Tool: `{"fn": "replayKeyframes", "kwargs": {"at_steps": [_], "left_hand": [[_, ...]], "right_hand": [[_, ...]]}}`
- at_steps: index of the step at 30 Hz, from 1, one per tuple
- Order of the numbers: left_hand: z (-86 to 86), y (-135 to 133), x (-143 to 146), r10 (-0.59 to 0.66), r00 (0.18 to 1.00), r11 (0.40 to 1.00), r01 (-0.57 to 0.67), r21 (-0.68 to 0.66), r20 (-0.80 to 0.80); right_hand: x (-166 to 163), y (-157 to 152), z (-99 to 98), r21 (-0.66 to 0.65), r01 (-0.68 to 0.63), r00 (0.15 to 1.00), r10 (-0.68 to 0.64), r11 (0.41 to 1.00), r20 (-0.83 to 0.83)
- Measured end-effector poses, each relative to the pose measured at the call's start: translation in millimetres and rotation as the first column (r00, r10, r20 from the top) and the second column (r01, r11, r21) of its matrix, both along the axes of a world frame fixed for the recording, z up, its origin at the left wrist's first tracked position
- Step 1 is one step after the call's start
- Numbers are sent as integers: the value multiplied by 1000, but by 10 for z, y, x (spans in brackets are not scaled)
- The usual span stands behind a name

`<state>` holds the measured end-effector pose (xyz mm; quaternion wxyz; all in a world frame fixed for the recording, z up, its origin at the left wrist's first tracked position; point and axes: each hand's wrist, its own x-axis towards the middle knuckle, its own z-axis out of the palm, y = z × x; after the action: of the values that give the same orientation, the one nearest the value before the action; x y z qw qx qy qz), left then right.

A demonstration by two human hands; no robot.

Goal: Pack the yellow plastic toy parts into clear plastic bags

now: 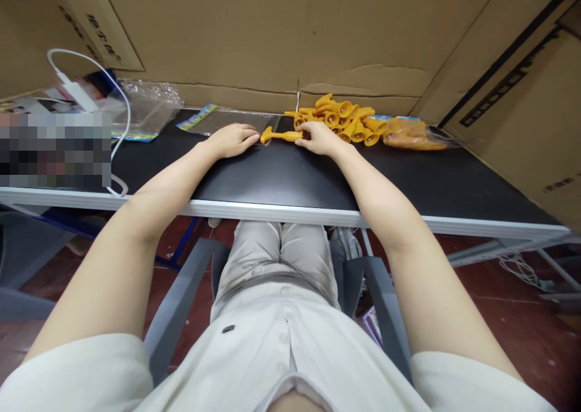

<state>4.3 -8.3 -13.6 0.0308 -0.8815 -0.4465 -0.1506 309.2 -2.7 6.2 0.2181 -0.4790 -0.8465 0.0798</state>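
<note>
My right hand [319,138] is closed around the thick end of an orange plastic toy [282,135] lying level above the black tabletop. A curved, hooked head and a ribbed shaft stick out to the left. The thumb and fingers hide part of its dark-tipped end. My left hand [234,140] lies palm down with fingers stretched out, by the toy's hooked head and on the near edge of a clear plastic bag [215,121] with a colourful header. Beside my right hand is a heap of similar orange toys [358,121] with flared, cup-like ends.
A filled clear bag of orange pieces [413,135] lies right of the heap. More clear bags [143,106] and a white cable [129,106] are at the left. Cardboard walls [254,31] enclose the back and sides. The table's metal edge [272,211] runs before my lap.
</note>
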Motion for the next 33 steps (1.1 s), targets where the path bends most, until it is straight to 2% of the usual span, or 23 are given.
{"fn": "replayKeyframes", "kwargs": {"at_steps": [5, 11, 15, 27, 33], "left_hand": [[23, -37, 20, -23, 1000, 999, 23, 26, -2], [29, -51, 70, -50, 993, 995, 60, 85, -107], [38, -77, 114, -17, 986, 992, 37, 119, -164], [-9, -88, 157, 70, 982, 982, -38, 185, -174], [-19, -69, 185, 108, 971, 985, -76, 152, -213]], "right_hand": [[51, 30, -2, 11, 3, 1000, -3, 1000, 19], [69, 83, -36, 26, -18, 1000, 17, 999, 26], [64, 78, -26, 23, -11, 1000, 11, 1000, 15], [77, 115, -47, 32, -31, 999, 31, 999, 11], [45, 66, -33, 8, 4, 1000, -4, 1000, -2]]}}
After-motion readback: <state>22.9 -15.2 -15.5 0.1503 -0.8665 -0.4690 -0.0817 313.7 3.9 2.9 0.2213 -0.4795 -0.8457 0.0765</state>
